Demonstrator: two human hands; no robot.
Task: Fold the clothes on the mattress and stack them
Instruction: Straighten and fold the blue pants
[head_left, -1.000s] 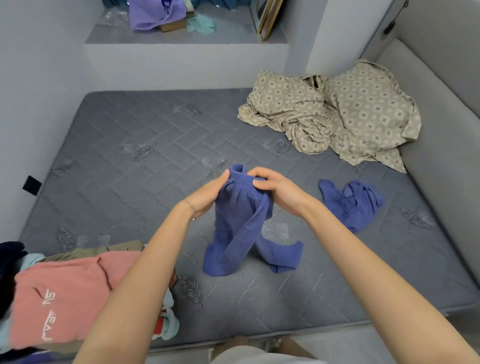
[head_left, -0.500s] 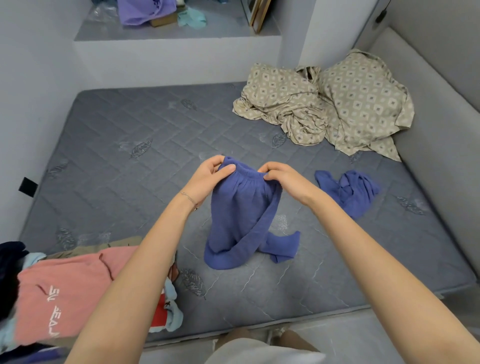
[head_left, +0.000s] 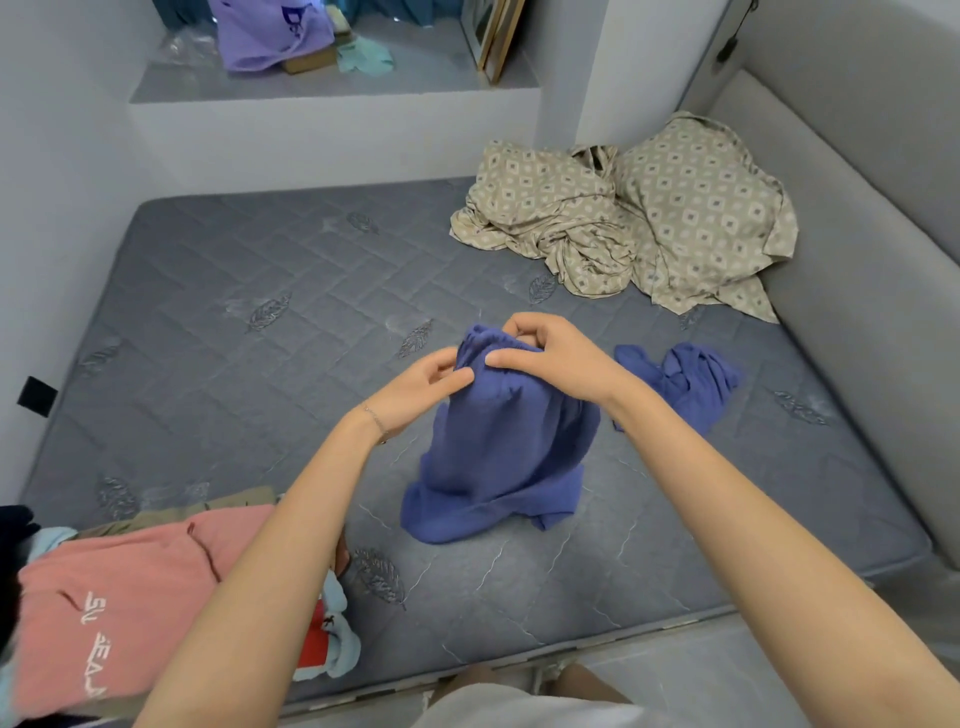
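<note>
The recessed ledge (head_left: 415, 83) behind the mattress (head_left: 249, 364) holds a purple bag (head_left: 270, 36); its contents cannot be determined. The left hand (head_left: 421, 395) and right hand (head_left: 556, 358) each pinch the gathered top edge of the blue garment (head_left: 498, 441). It hangs over the mattress centre, lower end resting on the surface. A second blue garment (head_left: 685, 384) lies near its right. A clothes pile (head_left: 130, 597) occupies the near-left corner, and patterned bedding (head_left: 623, 223) the far-right. The open quilted surface extends far-left, bounded by walls.
</note>
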